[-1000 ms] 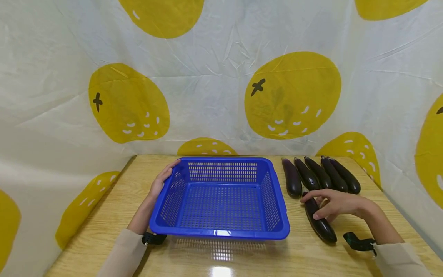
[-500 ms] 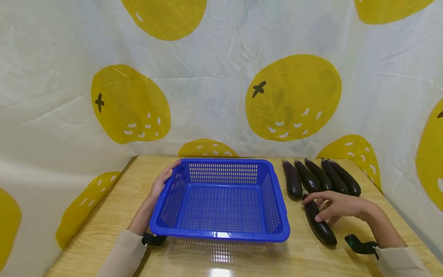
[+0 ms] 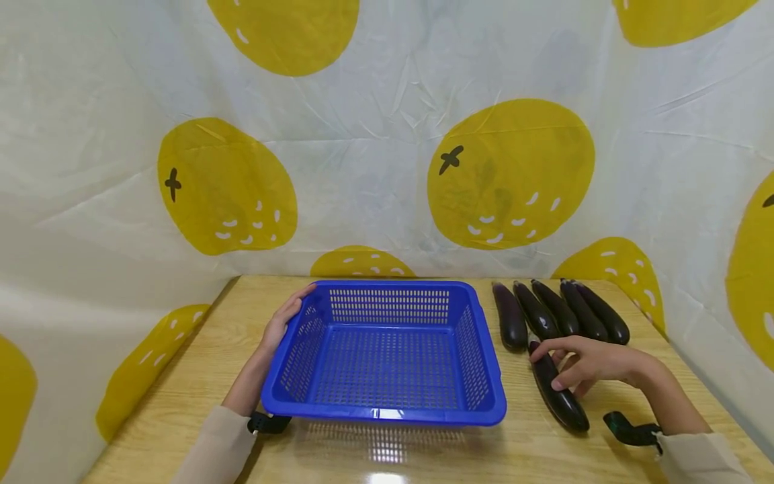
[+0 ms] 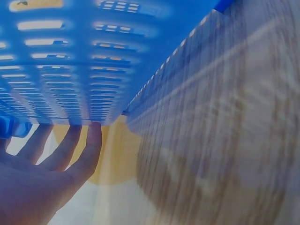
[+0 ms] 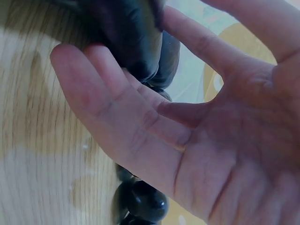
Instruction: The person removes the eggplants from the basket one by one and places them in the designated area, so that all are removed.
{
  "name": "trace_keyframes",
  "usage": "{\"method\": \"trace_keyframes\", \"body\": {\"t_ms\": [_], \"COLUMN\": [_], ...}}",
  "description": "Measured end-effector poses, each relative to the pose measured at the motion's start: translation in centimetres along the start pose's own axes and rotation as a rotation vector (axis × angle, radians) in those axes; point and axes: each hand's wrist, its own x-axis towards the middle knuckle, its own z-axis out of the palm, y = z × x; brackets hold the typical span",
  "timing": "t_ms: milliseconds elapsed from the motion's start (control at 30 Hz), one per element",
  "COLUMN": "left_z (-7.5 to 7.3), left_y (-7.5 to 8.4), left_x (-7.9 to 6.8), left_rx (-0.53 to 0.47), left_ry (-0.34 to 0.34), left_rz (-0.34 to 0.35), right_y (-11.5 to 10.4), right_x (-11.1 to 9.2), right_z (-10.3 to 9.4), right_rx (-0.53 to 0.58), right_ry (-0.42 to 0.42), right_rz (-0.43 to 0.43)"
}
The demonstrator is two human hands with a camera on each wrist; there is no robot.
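Note:
A blue plastic basket (image 3: 387, 415) with slotted walls and nothing inside sits at the middle of the table. My left hand (image 3: 283, 323) rests against its left side near the far corner; in the left wrist view, extended fingers (image 4: 93, 140) touch the slotted outer wall. One dark purple eggplant (image 3: 565, 407) lies slanted to the right of the basket, stem end away from me. Over it, my right hand (image 3: 595, 363) holds it between thumb and index finger, index tip close to the stem. The other fingers (image 5: 79, 84) hang loosely beside it in the right wrist view.
Several more eggplants (image 3: 510, 319) lie in a row at the back right, just beyond my right hand. The wooden table (image 3: 199, 363) meets a pale curtain (image 3: 363, 188) printed with yellow fruit at the back and sides. A black strap (image 3: 631, 430) is on my right wrist.
The head view has tipped slightly, so the table and its contents sit a little lower in it. Both hands, the basket and the eggplants keep nearly the same places.

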Motion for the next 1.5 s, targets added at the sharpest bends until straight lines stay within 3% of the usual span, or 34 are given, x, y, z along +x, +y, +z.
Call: {"method": "trace_keyframes", "body": {"t_ms": [433, 633, 1000, 1233, 1500], "left_z": [-0.1, -0.2, 0.1, 0.0, -0.1], "left_y": [0.0, 0.1, 0.0, -0.1, -0.1], "left_x": [0.1, 0.2, 0.1, -0.1, -0.1], "left_rx": [0.003, 0.009, -0.03, -0.034, -0.033], "left_ry": [-0.014, -0.03, -0.039, -0.037, -0.052], "left_rz": [0.012, 0.024, 0.031, 0.029, 0.049], "right_y": [-0.3, -0.6, -0.8, -0.8, -1.2], "right_x": [-0.6, -1.5, -3.5, -3.4, -3.3], "right_z": [-0.4, -0.9, -2.2, -2.4, -2.5], "right_rx": [-0.047, -0.109, -0.224, -0.208, -0.264], "right_ry": [-0.021, 0.021, 0.077, 0.073, 0.17], "right_rz": [-0.057, -0.06, -0.161, -0.211, -0.218]}}
